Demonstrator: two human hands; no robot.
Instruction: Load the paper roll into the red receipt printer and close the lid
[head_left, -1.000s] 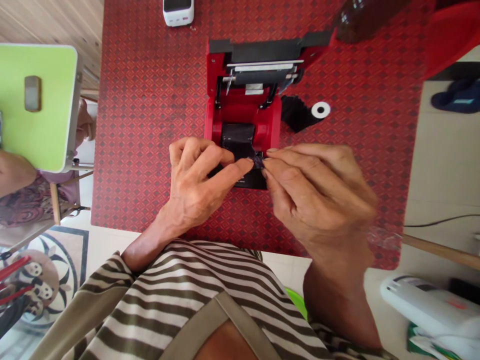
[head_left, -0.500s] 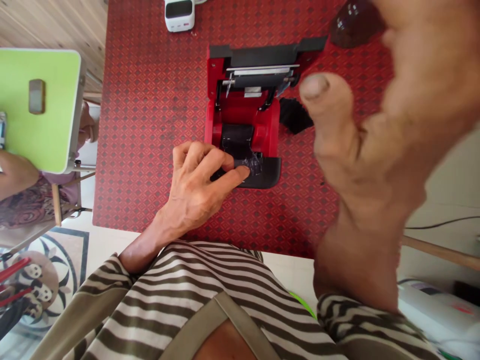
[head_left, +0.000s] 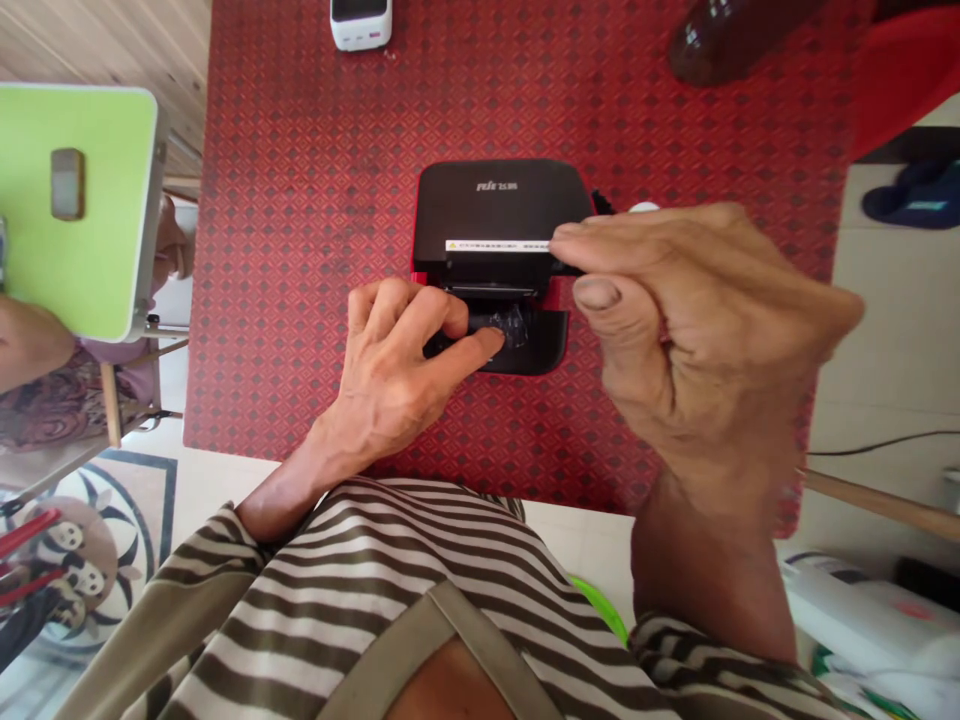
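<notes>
A small red printer with a black lid (head_left: 499, 215) sits on the red patterned tablecloth (head_left: 300, 200). The lid is lowered over the body. My left hand (head_left: 401, 365) has curled fingers, and its index finger presses a strip of black ribbon (head_left: 510, 325) onto the printer's black front tray. My right hand (head_left: 697, 320) is at the lid's right front edge, fingertips on it and thumb just below, fingers bent.
A white device (head_left: 360, 20) stands at the table's far edge. A dark bottle (head_left: 712, 45) lies at the far right. A green stool (head_left: 75, 210) and another person's arm are at the left. A white appliance (head_left: 862, 610) is at the lower right.
The printer lid, open before, is now down. My right hand left the ribbon, swung up past the camera, and came onto the lid's edge. My left hand stayed put.
</notes>
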